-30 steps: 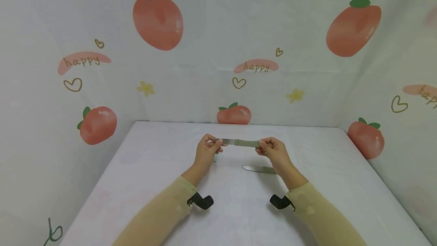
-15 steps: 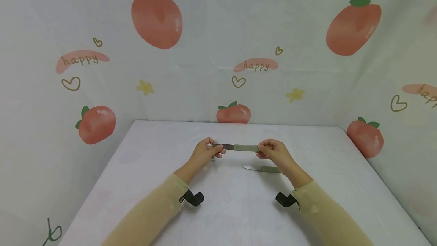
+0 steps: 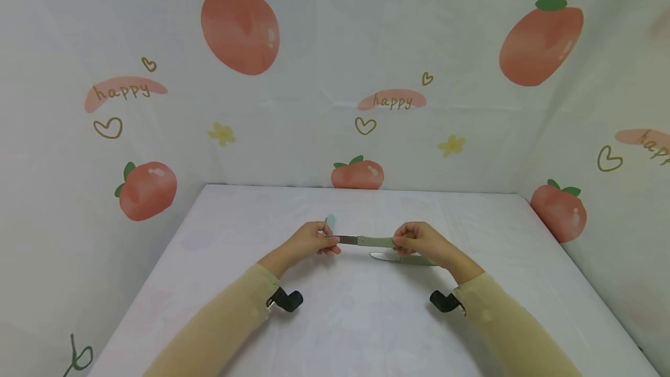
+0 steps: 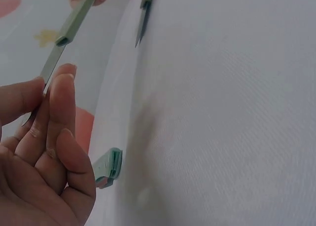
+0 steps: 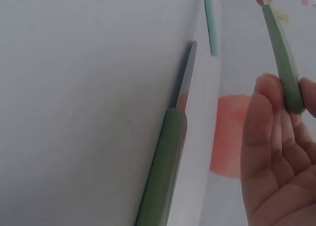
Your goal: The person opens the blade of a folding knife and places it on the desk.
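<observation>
A knife with a sage-green handle (image 3: 376, 242) is held level between both hands above the table. My left hand (image 3: 313, 239) pinches its blade (image 4: 53, 65) between thumb and fingers, hiding the tip. At the other end, my right hand (image 3: 421, 241) pinches the butt of the handle (image 5: 283, 58). A second green-handled knife (image 3: 387, 256) lies on the table below the right hand, blade toward the left; its handle (image 5: 163, 171) is partly covered by that hand in the head view. Behind the left hand is a slim light-teal piece (image 3: 330, 221), with a hollow-looking end (image 4: 113, 164) in the left wrist view.
A white cloth covers the table (image 3: 345, 319), and a white curtain (image 3: 314, 45) printed with red fruit hangs behind it and along both sides. Black wrist cameras (image 3: 288, 300) hang off both beige sleeves (image 3: 220, 319).
Both hands have come down and nearer with the held knife, closer over the table knife. The forearms have spread apart slightly. More of the teal piece now shows behind the left hand.
</observation>
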Tool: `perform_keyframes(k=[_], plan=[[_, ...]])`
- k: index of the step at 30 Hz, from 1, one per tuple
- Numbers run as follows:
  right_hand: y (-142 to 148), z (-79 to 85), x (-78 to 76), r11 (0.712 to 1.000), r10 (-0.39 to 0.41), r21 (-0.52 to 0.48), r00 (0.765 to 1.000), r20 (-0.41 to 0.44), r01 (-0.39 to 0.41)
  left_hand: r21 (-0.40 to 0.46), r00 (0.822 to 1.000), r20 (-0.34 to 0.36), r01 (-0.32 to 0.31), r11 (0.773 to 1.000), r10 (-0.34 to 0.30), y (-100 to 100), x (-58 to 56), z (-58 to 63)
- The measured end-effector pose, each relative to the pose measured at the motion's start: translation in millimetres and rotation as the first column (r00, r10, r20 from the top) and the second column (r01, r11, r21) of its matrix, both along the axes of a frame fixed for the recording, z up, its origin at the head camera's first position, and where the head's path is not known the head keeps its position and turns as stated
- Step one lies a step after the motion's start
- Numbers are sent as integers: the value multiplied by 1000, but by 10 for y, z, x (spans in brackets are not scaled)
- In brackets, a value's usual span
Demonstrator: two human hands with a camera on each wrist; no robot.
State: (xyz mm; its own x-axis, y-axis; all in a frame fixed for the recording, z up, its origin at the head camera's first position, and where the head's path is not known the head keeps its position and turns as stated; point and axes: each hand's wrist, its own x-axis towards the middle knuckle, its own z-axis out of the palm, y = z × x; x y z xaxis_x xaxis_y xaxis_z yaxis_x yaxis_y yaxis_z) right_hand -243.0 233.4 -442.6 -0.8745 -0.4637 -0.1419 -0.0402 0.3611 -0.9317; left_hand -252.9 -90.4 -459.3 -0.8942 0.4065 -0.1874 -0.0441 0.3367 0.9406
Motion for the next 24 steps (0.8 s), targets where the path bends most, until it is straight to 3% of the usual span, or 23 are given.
perform_keyframes(k=[9, 17, 24], plan=[[26, -23, -2, 994, 81, 67, 997, 11, -81, -51, 995, 17, 97, 994, -96, -57, -7, -29], [46, -71, 29, 990, 87, 108, 996, 25, -89, -171, 972, -69, 208, 963, -223, -25, 39, -89], [51, -136, 59, 992, 89, 81, 994, 58, -93, -262, 968, -70, 216, 941, -242, -24, 70, -70]])
